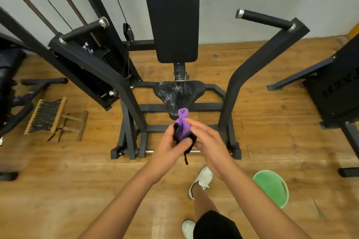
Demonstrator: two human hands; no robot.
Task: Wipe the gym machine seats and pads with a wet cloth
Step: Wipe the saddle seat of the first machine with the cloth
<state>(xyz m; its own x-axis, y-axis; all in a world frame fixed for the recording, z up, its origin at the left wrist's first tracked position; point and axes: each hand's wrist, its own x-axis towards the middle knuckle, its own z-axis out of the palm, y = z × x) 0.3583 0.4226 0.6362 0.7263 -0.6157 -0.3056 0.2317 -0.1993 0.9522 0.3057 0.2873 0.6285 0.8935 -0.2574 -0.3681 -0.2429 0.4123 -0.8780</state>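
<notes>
purple and black, the crumpled cloth is held bunched between the left hand and the right hand, whose fingers are closed around it, above the wet, speckled seat.

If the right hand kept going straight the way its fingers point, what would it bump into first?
The purple cloth, which the right hand already touches; beyond it probably the wet seat, though depth is unclear.

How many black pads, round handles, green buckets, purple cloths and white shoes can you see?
Black pads: 2, back pad and seat
Round handles: 2
Green bucket: 1
Purple cloth: 1
White shoes: 2
Total: 8
</notes>
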